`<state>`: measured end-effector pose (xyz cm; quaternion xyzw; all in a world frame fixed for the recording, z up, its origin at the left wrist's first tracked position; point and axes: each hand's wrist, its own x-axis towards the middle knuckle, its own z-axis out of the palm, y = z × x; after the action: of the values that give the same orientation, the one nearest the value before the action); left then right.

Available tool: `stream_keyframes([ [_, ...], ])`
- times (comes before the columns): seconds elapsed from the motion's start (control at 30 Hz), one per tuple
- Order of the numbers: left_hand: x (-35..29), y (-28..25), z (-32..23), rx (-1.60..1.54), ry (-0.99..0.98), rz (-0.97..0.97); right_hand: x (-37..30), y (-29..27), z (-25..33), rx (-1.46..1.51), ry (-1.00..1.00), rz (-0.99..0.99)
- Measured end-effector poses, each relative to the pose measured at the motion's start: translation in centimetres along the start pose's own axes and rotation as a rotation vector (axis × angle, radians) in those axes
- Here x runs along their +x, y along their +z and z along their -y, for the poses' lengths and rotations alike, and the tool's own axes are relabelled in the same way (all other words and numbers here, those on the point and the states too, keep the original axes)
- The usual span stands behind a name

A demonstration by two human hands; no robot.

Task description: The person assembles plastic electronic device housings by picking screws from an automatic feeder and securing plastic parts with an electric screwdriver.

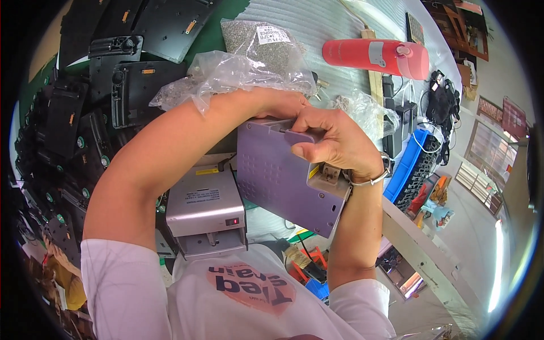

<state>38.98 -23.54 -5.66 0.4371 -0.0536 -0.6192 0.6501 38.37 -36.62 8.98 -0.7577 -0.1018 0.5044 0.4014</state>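
A purple-grey metal box, looking like a screw feeder, stands tilted in front of me with a dimpled side panel towards me. My right hand has its fingers curled over the box's upper edge, thumb bent against a raised flap. Just beneath that wrist, a recess shows a small metal mechanism. My left hand reaches across to the box's far top edge and meets my right hand there; its fingers are mostly hidden. A similar silver screw feeder with a lit red display sits beside it, below my left forearm.
Beyond my hands lie clear bags of small metal parts and a red bottle. Many black plastic housings crowd the left. A blue tray of dark parts is at right, near cables and a table edge.
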Motion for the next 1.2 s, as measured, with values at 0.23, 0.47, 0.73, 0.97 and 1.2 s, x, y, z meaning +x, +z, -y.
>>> stream_keyframes([
  [0.23,-0.4,1.1,0.8,0.089,0.128,-0.161,-1.0,0.9,0.1,-0.108,-0.06,-0.007],
  [0.47,-0.4,-0.4,1.9,-0.031,0.179,-0.121,2.1,-1.1,1.5,-0.098,-0.02,0.139],
  [0.73,1.0,-1.6,2.3,-0.01,0.173,-0.101,3.3,-1.7,1.3,-0.122,-0.011,0.151],
  [0.97,-0.5,0.0,1.4,-0.05,0.143,-0.13,0.7,0.4,1.0,-0.114,0.035,0.061],
  [1.2,-0.1,1.5,0.6,-0.059,0.183,-0.158,-3.0,2.3,0.3,-0.195,-0.17,-0.11],
])
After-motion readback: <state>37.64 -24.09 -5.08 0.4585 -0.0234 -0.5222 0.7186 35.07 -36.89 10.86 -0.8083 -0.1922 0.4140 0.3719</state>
